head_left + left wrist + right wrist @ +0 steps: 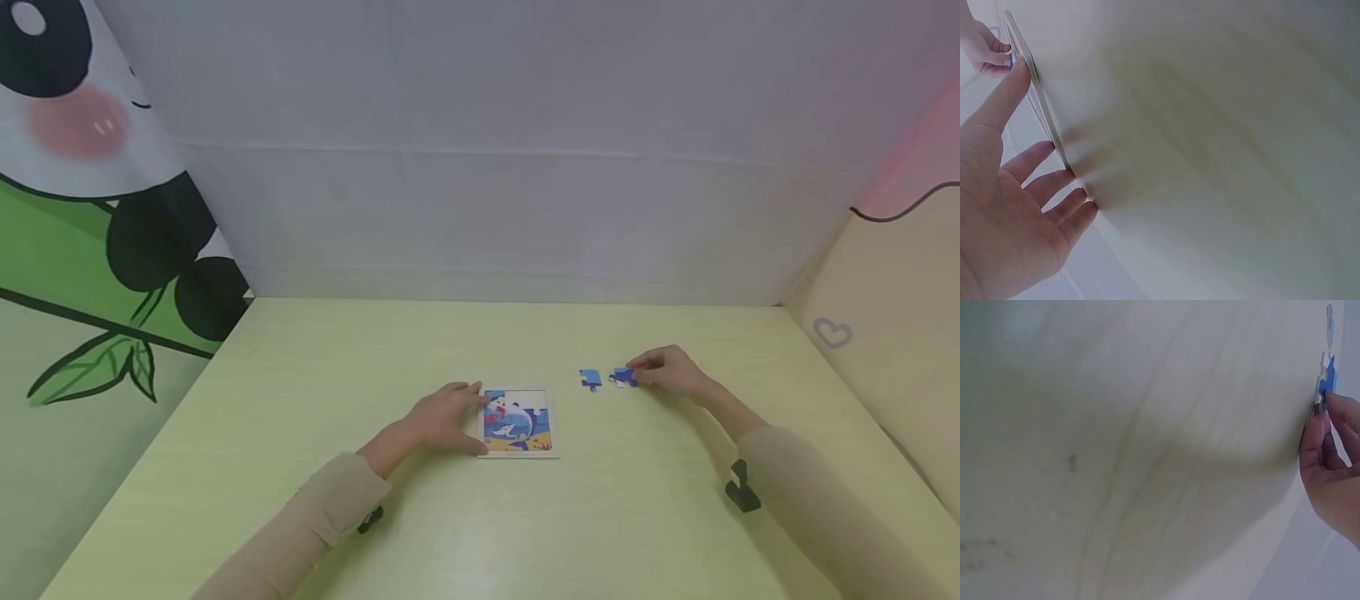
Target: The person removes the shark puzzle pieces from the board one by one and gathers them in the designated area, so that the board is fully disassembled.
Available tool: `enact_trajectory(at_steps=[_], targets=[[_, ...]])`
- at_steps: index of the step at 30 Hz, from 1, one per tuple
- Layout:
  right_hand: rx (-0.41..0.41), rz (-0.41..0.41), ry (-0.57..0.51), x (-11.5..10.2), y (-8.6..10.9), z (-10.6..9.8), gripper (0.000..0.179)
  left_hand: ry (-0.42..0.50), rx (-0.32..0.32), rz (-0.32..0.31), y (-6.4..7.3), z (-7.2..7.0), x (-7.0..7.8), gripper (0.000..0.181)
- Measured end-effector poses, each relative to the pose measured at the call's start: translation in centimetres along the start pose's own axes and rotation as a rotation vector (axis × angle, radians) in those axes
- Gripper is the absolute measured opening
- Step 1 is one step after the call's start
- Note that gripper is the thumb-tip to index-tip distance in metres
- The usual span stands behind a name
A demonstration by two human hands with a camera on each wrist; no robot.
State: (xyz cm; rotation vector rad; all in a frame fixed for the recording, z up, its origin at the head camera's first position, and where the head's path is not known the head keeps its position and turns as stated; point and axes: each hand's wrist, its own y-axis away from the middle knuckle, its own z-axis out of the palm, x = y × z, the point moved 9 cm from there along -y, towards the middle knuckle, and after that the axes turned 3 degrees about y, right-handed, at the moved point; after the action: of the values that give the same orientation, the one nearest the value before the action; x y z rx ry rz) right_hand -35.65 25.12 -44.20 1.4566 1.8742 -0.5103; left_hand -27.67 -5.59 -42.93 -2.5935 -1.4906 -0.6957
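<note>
A square jigsaw puzzle in a pale frame (556, 423) lies on the table, showing a dolphin, sand and sea, with a white gap along its upper right. My left hand (450, 419) touches the frame's left side, thumb near the lower corner and fingers spread toward the upper one. In the left wrist view, the fingertips (1060, 178) of that hand meet the frame's edge and the table. Right of the frame, my right hand (670, 372) pinches a blue and white puzzle piece (622, 377) between thumb and fingers, close to the tabletop.
Another blue puzzle piece (590, 378) lies between the frame and the pinched piece. The pale wood-look table (480, 533) meets a grey-white cloth wall (480, 225) at the back. Painted panels with a cartoon (82, 125) and a heart (832, 333) flank the sides.
</note>
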Motion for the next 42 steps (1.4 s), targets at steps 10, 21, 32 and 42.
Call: enact_trajectory(at_steps=[10, 21, 32, 42], targets=[[0.001, 0.004, 0.025, 0.0, 0.0, -0.1, 0.028, -0.005, 0.005, -0.001, 0.0, 0.1, -0.1, 0.072], [-0.016, -0.011, 0.032, -0.3, 0.3, -0.2, 0.027, -0.017, 0.001, -0.001, -0.1, 0.2, 0.0, 0.072], [-0.011, -0.033, 0.002, -0.9, 0.2, -0.1, 0.030, -0.029, -0.007, -0.003, -0.4, 0.5, -0.2, 0.076], [-0.025, -0.094, -0.057, -5.1, -0.9, 3.5, 0.025, -0.030, -0.001, -0.013, -0.5, 0.4, -0.4, 0.081]])
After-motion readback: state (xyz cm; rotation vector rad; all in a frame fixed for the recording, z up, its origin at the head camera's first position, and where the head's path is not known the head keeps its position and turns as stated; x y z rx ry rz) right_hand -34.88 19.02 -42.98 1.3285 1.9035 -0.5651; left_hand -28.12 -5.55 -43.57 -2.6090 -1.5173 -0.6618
